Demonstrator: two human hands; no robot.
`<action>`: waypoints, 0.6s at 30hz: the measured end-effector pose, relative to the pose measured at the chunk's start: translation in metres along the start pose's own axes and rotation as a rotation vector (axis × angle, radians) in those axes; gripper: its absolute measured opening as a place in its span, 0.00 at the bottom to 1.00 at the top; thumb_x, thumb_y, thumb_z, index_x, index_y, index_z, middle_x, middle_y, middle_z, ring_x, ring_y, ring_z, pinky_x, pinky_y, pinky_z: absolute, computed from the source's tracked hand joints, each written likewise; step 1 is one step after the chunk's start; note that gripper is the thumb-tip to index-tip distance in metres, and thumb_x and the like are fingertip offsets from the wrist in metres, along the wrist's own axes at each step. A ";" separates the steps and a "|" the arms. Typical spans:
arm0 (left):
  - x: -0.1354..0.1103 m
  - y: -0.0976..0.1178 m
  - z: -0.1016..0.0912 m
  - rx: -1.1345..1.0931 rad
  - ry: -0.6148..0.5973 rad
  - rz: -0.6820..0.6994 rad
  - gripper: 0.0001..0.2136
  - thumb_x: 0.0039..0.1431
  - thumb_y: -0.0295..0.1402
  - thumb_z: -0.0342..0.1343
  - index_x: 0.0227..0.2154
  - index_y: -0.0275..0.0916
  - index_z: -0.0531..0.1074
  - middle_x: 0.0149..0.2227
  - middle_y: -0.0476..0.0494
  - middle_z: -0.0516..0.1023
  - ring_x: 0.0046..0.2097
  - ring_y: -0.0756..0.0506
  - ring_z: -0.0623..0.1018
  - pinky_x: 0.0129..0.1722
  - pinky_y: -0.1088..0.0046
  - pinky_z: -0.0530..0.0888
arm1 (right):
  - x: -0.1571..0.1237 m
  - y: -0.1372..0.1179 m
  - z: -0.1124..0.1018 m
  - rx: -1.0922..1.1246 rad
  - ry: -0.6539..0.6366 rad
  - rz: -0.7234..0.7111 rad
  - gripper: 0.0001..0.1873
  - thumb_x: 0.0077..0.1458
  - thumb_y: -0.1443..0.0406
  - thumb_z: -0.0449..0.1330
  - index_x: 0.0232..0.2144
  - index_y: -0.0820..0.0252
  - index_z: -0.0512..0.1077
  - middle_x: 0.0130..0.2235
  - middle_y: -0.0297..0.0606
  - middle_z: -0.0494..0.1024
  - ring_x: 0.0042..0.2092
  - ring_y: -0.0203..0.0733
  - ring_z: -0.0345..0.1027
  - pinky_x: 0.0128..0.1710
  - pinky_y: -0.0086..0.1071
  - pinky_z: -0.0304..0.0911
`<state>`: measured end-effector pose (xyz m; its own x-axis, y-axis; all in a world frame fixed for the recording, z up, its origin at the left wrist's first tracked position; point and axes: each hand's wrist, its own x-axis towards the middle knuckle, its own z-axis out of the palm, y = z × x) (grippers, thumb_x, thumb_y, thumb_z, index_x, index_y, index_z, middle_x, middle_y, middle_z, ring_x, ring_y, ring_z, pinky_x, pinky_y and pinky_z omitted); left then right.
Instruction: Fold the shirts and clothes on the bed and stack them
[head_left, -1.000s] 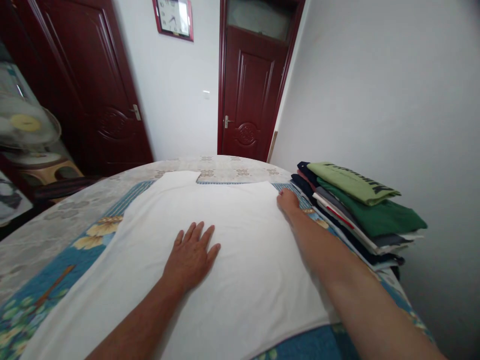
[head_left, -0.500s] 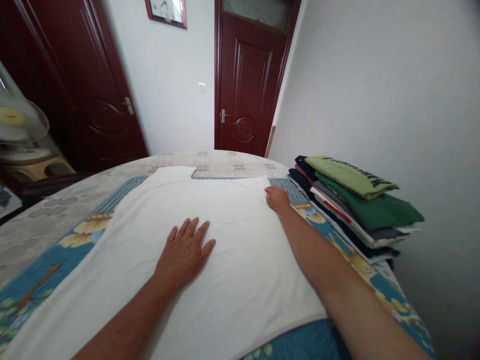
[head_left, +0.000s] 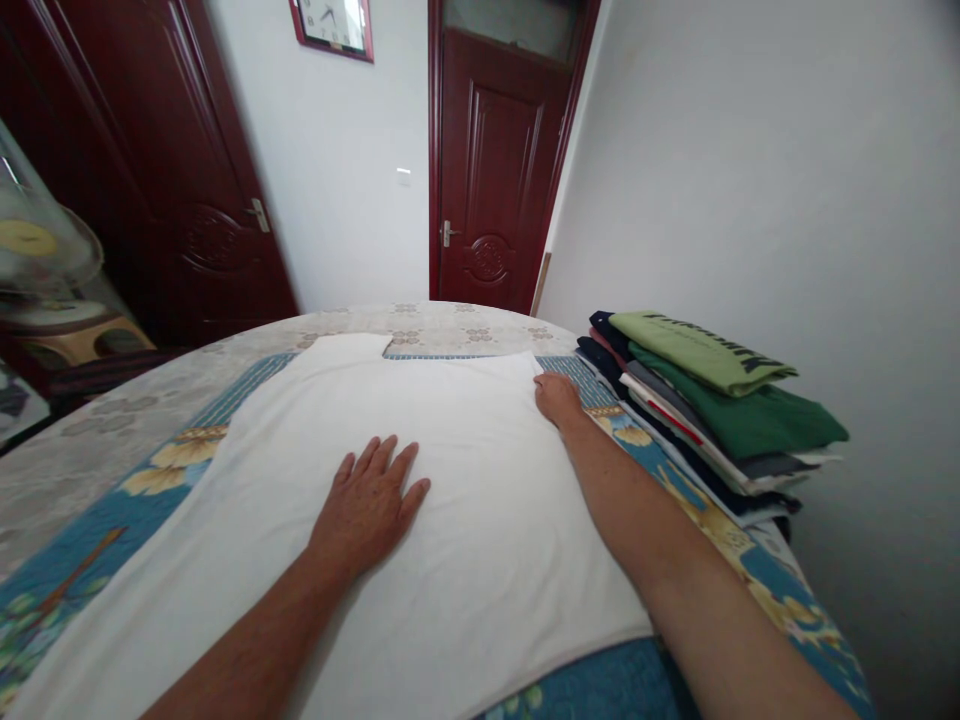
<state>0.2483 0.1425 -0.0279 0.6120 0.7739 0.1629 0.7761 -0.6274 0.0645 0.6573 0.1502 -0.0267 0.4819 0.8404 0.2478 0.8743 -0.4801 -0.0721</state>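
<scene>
A white shirt (head_left: 465, 520) lies spread out on a blue floral cloth (head_left: 600, 685), its far edge showing a notch near the top left. My left hand (head_left: 369, 500) rests flat on the middle of the shirt with its fingers spread. At the shirt's far right edge, my right hand (head_left: 556, 400) is closed with the fabric pinched between thumb and fingers. Part of the shirt's right side is hidden behind my right forearm.
A stack of folded clothes (head_left: 742, 430) stands at the table's right, a light green garment (head_left: 697, 350) on top. The patterned tablecloth (head_left: 435, 320) reaches the rounded far edge. A fan (head_left: 37, 240) stands at the left; dark red doors and white walls lie beyond.
Hardly anything differs. My right hand has shifted very slightly along the shirt's edge, while my left hand stays in place on the shirt.
</scene>
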 end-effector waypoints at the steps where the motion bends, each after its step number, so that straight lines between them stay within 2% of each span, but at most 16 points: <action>1: 0.000 0.000 0.000 0.003 -0.001 0.000 0.31 0.73 0.50 0.43 0.73 0.45 0.64 0.76 0.37 0.60 0.77 0.31 0.57 0.74 0.44 0.55 | 0.000 0.000 -0.001 0.000 0.001 -0.015 0.24 0.71 0.67 0.48 0.57 0.52 0.80 0.60 0.44 0.78 0.62 0.50 0.67 0.61 0.41 0.62; 5: 0.000 0.000 0.000 0.006 0.002 0.002 0.31 0.74 0.50 0.44 0.73 0.44 0.65 0.76 0.37 0.60 0.76 0.31 0.58 0.74 0.43 0.55 | 0.001 -0.001 -0.004 0.003 0.005 -0.084 0.23 0.70 0.68 0.49 0.55 0.52 0.80 0.62 0.43 0.77 0.63 0.50 0.65 0.64 0.41 0.59; 9: 0.000 -0.001 0.002 -0.006 0.022 0.009 0.31 0.74 0.50 0.44 0.73 0.44 0.66 0.75 0.36 0.61 0.76 0.30 0.59 0.73 0.42 0.56 | 0.003 0.000 -0.001 0.016 -0.004 -0.106 0.27 0.69 0.70 0.49 0.62 0.49 0.76 0.64 0.39 0.77 0.64 0.48 0.66 0.66 0.41 0.57; 12: -0.001 -0.002 0.003 -0.010 0.032 0.012 0.30 0.74 0.50 0.44 0.72 0.44 0.66 0.75 0.36 0.61 0.76 0.31 0.59 0.73 0.42 0.55 | 0.007 0.002 0.003 0.025 -0.023 -0.094 0.28 0.68 0.70 0.50 0.65 0.51 0.74 0.63 0.40 0.78 0.63 0.47 0.68 0.66 0.40 0.58; 16: -0.001 -0.002 0.002 -0.030 0.024 0.007 0.31 0.73 0.50 0.44 0.73 0.44 0.65 0.76 0.37 0.61 0.76 0.31 0.58 0.74 0.43 0.55 | 0.012 0.005 0.004 0.033 -0.038 -0.122 0.25 0.67 0.71 0.51 0.60 0.55 0.78 0.61 0.42 0.80 0.62 0.43 0.70 0.66 0.32 0.57; 18: -0.001 -0.001 0.001 -0.034 0.011 0.003 0.31 0.73 0.50 0.44 0.73 0.44 0.65 0.76 0.37 0.60 0.77 0.32 0.57 0.74 0.43 0.54 | 0.014 0.007 0.004 0.028 -0.032 -0.115 0.23 0.67 0.71 0.51 0.56 0.60 0.80 0.58 0.45 0.81 0.61 0.43 0.70 0.66 0.31 0.55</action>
<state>0.2467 0.1427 -0.0296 0.6125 0.7711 0.1739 0.7685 -0.6324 0.0973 0.6703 0.1596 -0.0280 0.3798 0.8973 0.2251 0.9249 -0.3734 -0.0718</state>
